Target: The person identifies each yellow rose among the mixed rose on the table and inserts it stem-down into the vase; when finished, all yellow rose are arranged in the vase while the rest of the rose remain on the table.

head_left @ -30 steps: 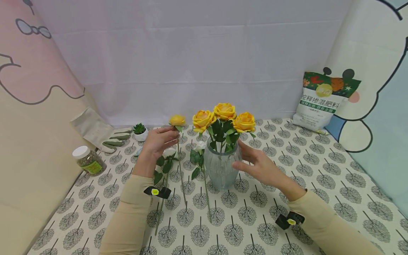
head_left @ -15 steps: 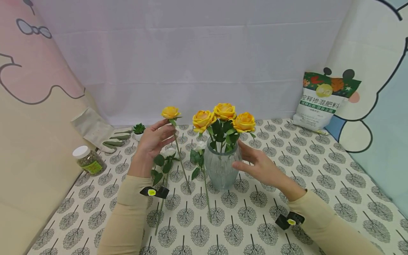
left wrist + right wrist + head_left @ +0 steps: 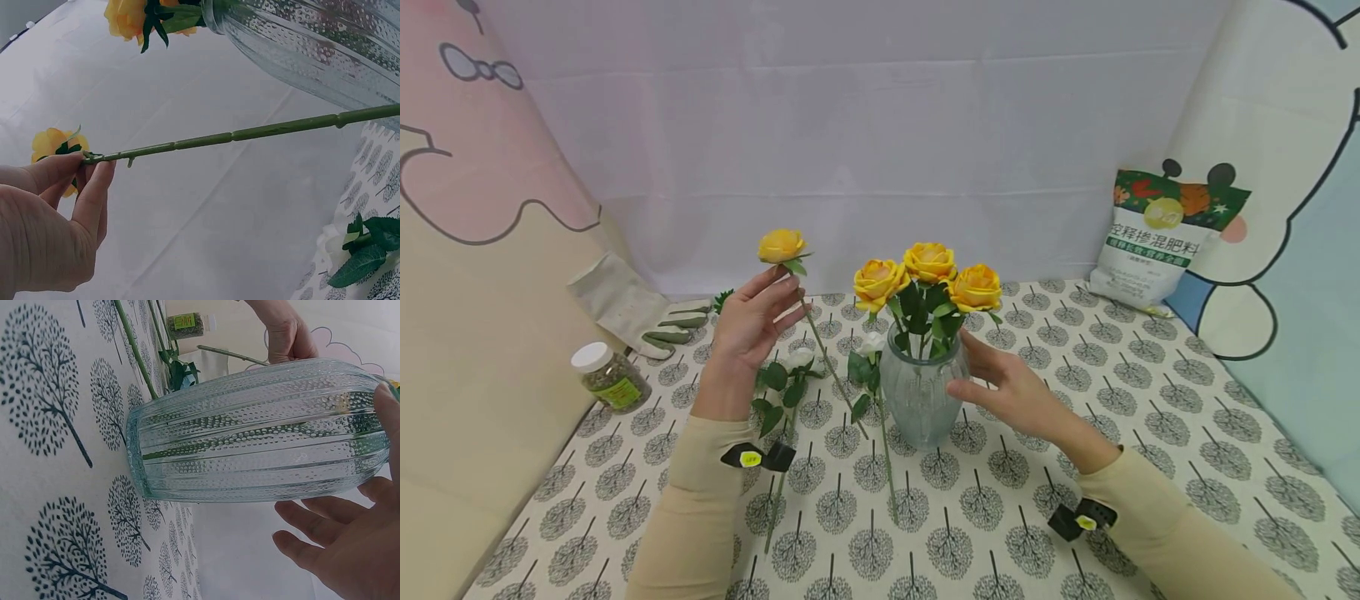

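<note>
My left hand pinches the stem of a yellow rose just below its bloom; the bare green stem slants down to the right, towards the vase. The ribbed clear glass vase stands upright on the cloth with three yellow roses in it. Against the vase's right side rests my right hand, its thumb in front and its fingers mostly straight, reaching behind. Two white roses lie left of the vase: one beneath the left hand, the other close to the glass.
A lidded jar and gardening gloves lie at the left. A small potted succulent is mostly hidden behind the left hand. At the back right a fertilizer bag leans by the wall. The tree-patterned cloth covers the table.
My left hand has risen and moved left with the yellow rose, whose stem now tilts more, its lower end swung right towards the vase. The right hand and vase have stayed still.
</note>
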A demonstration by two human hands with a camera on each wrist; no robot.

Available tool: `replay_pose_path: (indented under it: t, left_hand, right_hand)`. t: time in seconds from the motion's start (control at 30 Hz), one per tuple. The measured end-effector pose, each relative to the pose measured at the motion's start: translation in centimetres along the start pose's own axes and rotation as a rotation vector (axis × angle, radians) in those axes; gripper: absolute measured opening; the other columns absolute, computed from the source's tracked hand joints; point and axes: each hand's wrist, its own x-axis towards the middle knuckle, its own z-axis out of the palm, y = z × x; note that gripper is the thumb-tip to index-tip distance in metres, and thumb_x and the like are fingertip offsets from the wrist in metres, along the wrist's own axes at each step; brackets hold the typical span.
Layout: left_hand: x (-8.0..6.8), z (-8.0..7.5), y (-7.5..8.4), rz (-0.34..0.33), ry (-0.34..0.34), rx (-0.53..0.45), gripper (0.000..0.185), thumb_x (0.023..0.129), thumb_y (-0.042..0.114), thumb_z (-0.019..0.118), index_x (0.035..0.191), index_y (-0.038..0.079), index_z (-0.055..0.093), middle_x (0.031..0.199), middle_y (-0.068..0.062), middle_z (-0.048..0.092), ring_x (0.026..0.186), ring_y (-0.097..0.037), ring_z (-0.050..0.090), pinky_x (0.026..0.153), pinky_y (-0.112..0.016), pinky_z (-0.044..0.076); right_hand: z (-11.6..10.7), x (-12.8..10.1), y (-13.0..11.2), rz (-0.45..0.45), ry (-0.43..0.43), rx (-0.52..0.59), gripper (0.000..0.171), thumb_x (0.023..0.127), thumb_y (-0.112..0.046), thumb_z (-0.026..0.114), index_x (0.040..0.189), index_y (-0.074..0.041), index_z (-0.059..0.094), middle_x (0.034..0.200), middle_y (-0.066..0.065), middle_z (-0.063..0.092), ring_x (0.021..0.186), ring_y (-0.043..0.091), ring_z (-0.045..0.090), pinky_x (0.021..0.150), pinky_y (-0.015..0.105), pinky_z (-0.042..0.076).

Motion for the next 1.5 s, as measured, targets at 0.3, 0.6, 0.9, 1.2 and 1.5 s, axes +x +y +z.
replay_pose_path:
  t: [0.3, 0.6, 0.9, 1.2, 1.5]
  left_hand:
    - [-1.3, 0.9, 1.3, 0.092, -0.047, -0.152, 0.013, 0.087, -0.008, 0.073, 0.090, 0.004, 0.077, 0.085, -0.009, 0.070, 0.075, -0.020, 0.070, 0.077, -0.039, 0.061]
    - [-2.8, 2.3, 2.0, 0.187, -0.056, -0.247, 0.023, 0.092, -0.014, 0.061, 0.091, 0.003, 0.076, 0.087, -0.010, 0.070, 0.073, -0.021, 0.070, 0.068, -0.036, 0.062]
    - [-4.6, 3.3, 3.3, 0.296, -0.048, -0.436, 0.017, 0.090, -0.016, 0.064, 0.088, -0.002, 0.073, 0.084, -0.012, 0.068, 0.072, -0.025, 0.070, 0.064, -0.038, 0.062]
    - [-6.2, 4.3, 4.1, 0.487, -0.048, -0.608, 0.016, 0.083, -0.021, 0.069, 0.089, -0.006, 0.073, 0.079, -0.017, 0.070, 0.069, -0.029, 0.069, 0.062, -0.042, 0.062]
    - [-7.8, 5.3, 4.6, 0.598, -0.007, -0.658, 0.017, 0.080, -0.021, 0.072, 0.086, -0.006, 0.072, 0.079, -0.017, 0.068, 0.070, -0.031, 0.068, 0.061, -0.042, 0.062]
  right_hand:
    - [0.0, 0.0, 0.0, -0.002, -0.001, 0.006, 0.082, 0.097, -0.030, 0.068, 0.157, 0.000, 0.021, 0.156, 0.021, 0.034, 0.131, 0.037, 0.051, 0.110, 0.052, 0.037]
    - [0.0, 0.0, 0.0, -0.006, -0.004, 0.002, 0.082, 0.097, -0.031, 0.068, 0.157, 0.000, 0.021, 0.157, 0.021, 0.032, 0.132, 0.037, 0.051, 0.110, 0.052, 0.037]
    - [0.0, 0.0, 0.1, -0.006, 0.000, -0.004, 0.082, 0.097, -0.031, 0.068, 0.157, 0.000, 0.021, 0.156, 0.021, 0.034, 0.131, 0.037, 0.052, 0.110, 0.053, 0.037]
    - [0.0, 0.0, 0.1, -0.003, -0.003, -0.002, 0.081, 0.097, -0.029, 0.068, 0.157, 0.000, 0.021, 0.156, 0.021, 0.034, 0.131, 0.037, 0.051, 0.110, 0.053, 0.037]
    - [0.0, 0.0, 0.1, 0.000, -0.002, -0.003, 0.081, 0.097, -0.028, 0.068, 0.157, 0.000, 0.021, 0.154, 0.022, 0.036, 0.131, 0.037, 0.051, 0.110, 0.054, 0.037]
